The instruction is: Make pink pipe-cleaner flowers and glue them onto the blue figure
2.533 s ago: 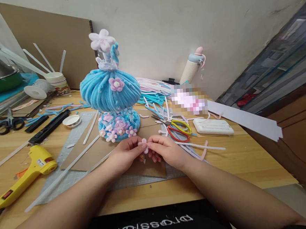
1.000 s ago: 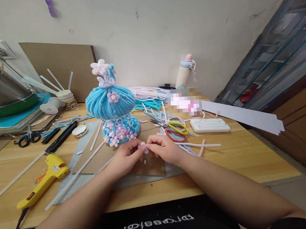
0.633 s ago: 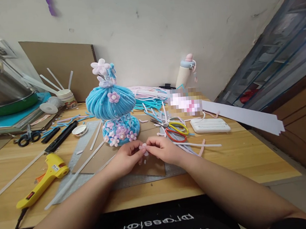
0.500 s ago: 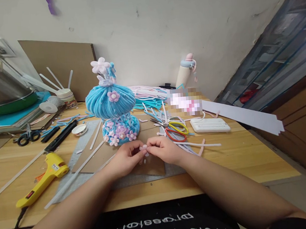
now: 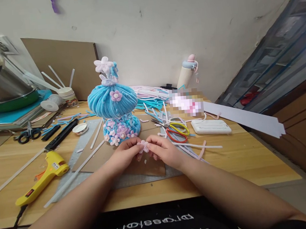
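Note:
My left hand (image 5: pixel 125 154) and my right hand (image 5: pixel 163 150) meet over a brown cardboard sheet (image 5: pixel 148 167), both pinching a small pink pipe-cleaner flower (image 5: pixel 144 145) between their fingertips. Just behind them stands a blue pipe-cleaner ornament (image 5: pixel 113 105), a ribbed dome on a round base dotted with pink and purple flowers, topped by a pale flower. A tiny white bit lies on the cardboard under my fingers.
A yellow glue gun (image 5: pixel 43 176) lies at the left, with glue sticks, black scissors (image 5: pixel 27 134) and a black knife. Right of the ornament are loose pipe cleaners (image 5: pixel 152 100), red and yellow snips (image 5: pixel 176 131), a white case (image 5: pixel 211 126) and a bottle (image 5: pixel 188 72).
My hands stay together in the same spot, fingers working the small pink flower. The view shifts slightly as my head moves.

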`<state>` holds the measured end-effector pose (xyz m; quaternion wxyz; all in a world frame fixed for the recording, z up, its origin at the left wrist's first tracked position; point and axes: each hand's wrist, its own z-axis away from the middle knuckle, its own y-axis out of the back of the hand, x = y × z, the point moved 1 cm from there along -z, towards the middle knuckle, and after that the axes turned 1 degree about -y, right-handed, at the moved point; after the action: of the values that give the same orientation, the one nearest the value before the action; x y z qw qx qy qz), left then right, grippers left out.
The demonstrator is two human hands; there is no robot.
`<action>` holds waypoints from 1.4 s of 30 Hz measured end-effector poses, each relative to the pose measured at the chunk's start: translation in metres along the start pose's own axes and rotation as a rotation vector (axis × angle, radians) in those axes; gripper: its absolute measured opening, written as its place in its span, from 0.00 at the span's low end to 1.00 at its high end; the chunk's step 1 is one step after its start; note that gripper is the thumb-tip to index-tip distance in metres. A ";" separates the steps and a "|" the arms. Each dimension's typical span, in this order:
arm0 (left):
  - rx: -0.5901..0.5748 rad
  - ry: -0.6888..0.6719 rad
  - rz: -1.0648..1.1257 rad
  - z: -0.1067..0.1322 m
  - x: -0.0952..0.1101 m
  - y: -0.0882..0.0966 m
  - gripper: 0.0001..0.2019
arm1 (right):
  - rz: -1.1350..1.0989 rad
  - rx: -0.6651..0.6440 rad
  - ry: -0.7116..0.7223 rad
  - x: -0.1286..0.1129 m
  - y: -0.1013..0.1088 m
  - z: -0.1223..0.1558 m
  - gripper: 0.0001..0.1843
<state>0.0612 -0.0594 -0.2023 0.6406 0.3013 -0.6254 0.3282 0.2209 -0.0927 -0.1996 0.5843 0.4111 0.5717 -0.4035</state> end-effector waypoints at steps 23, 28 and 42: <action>0.043 -0.120 -0.257 0.003 0.002 -0.005 0.10 | 0.407 0.094 0.175 0.000 0.005 -0.001 0.12; 0.035 -0.128 -0.060 0.001 0.000 -0.007 0.10 | -0.175 0.028 -0.152 -0.002 -0.002 -0.003 0.11; -0.047 0.018 -0.114 0.001 -0.001 0.001 0.13 | 0.342 0.051 0.148 -0.004 0.008 -0.001 0.14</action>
<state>0.0603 -0.0598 -0.2034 0.6709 0.3184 -0.6088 0.2790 0.2284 -0.0894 -0.1952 0.5902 0.5454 0.5245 -0.2814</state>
